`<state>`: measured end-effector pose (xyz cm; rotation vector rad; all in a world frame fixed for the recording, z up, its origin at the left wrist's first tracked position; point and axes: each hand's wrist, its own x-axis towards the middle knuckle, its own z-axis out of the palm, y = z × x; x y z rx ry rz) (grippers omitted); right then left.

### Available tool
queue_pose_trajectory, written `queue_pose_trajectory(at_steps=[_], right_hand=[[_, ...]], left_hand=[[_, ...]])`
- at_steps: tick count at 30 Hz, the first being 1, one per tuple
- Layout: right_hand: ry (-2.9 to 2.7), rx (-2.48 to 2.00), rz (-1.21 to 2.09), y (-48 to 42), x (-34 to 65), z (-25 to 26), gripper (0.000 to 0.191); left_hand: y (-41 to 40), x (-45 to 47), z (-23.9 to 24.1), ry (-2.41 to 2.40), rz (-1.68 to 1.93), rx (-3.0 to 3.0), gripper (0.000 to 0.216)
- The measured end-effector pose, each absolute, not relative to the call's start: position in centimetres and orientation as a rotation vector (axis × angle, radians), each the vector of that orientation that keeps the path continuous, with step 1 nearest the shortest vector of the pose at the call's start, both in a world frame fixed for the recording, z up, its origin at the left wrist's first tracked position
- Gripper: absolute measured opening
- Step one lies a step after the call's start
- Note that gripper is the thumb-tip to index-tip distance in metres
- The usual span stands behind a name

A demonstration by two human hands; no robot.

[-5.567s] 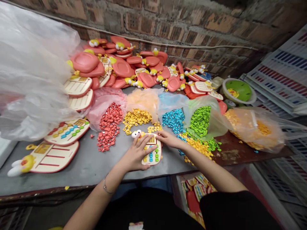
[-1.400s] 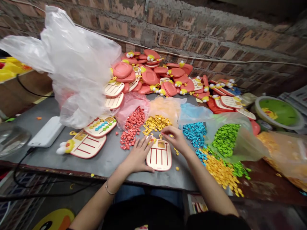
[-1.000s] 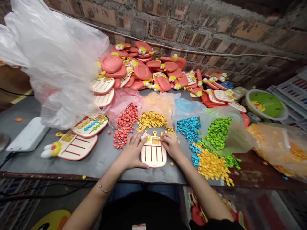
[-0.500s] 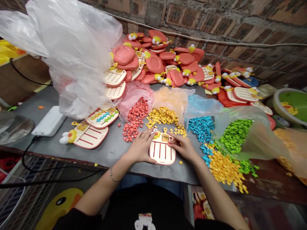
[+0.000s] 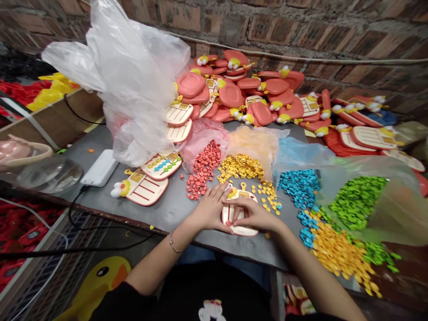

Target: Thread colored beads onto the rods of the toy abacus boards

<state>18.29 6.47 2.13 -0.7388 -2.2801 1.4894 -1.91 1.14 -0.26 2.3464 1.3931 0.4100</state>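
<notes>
A cream toy board with red slots and a yellow duck-like head lies on the table before me. My left hand holds its left edge, thumb along the bottom and fingers by the head. Over the board's middle is my right hand, its index finger stretched toward my left fingers and its thumb lower down. A small red piece lies at the left slot, just beside my right fingertips. My right hand hides much of the board. Loose yellow pieces lie just behind it.
Behind are piles of red pieces, yellow pieces, blue pieces and green pieces. Orange-yellow pieces spread at right. More boards lie left, near a white power bank. Red-backed boards are heaped by the wall.
My right hand has moved left and down across the board, and a red piece now shows at the left slot. My left hand stays on the board. The whole view has shifted.
</notes>
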Motion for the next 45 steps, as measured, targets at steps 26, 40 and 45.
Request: queue_pose_trajectory(at_steps=[26,40,45], right_hand=[[-2.189,-1.070,0.673,8.2,24.1,2.5,0.017],[-2.374,-1.156,0.616,8.3,23.2,0.0,0.023],[-2.176,-1.145,0.737,7.8,23.7,-0.7,0.016]], left_hand=[[0.9,-2.0,-0.5,1.407,0.387,2.406,0.132],[1.1,-1.8,0.3,1.418,0.338,2.390,0.131],[1.1,-1.9,0.1,1.400,0.350,2.394,0.132]])
